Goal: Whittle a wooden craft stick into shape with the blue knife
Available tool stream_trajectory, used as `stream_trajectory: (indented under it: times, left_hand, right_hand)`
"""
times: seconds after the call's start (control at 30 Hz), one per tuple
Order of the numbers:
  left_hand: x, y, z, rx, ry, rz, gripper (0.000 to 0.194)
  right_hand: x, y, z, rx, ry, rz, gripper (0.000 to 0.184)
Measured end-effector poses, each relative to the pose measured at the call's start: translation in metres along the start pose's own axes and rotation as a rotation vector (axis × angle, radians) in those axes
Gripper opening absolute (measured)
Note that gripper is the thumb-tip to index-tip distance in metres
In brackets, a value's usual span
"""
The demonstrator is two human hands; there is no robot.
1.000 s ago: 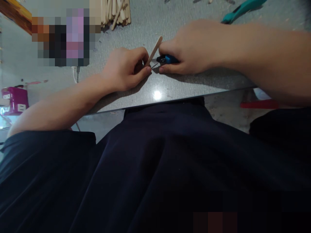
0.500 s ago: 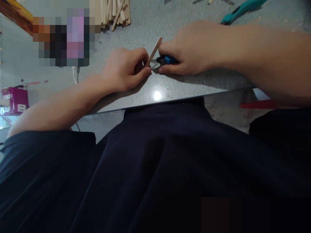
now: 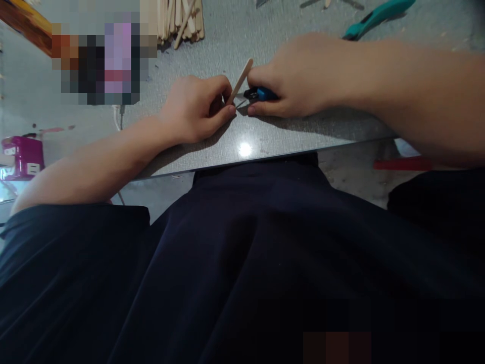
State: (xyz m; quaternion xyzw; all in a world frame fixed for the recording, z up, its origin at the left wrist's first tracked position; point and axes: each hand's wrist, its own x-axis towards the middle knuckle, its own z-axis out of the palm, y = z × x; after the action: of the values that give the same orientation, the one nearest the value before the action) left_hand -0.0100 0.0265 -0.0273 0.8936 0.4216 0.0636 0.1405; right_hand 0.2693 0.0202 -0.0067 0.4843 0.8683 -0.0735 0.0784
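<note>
Pinched in the fingers of my left hand (image 3: 199, 107) is a pale wooden craft stick (image 3: 242, 79), its rounded end tilting up and to the right. My right hand (image 3: 276, 83) is closed around a blue and black utility knife (image 3: 265, 93). The knife's thin blade points left and meets or nearly meets the stick by my left fingertips; I cannot tell if it touches. Both hands are low over the grey table (image 3: 212, 151), close to its front edge. The stick's lower end is hidden by the left fingers.
A pile of craft sticks (image 3: 180, 23) lies at the back. Behind my right wrist is a teal-handled tool (image 3: 381, 17). A white cable (image 3: 118, 116) runs from a blurred-out device at left. Further left is a magenta box (image 3: 28, 156), and something red (image 3: 401, 163) lies below the table edge.
</note>
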Motion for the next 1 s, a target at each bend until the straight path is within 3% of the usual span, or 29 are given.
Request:
stream_trajectory:
  times: [0.5,0.8,1.0]
  left_hand:
    - [0.000,0.006,0.002,0.072,-0.005,-0.032,0.029]
    - [0.000,0.002,0.004,0.087,0.007,-0.032,0.030]
    - [-0.001,0.000,0.004,0.074,0.008,-0.006,0.034]
  right_hand:
    - [0.006,0.010,0.009,0.027,0.058,-0.064,0.097]
    - [0.006,0.004,0.007,-0.067,0.017,0.000,0.105]
    - [0.006,0.006,0.006,-0.109,0.039,-0.033,0.094]
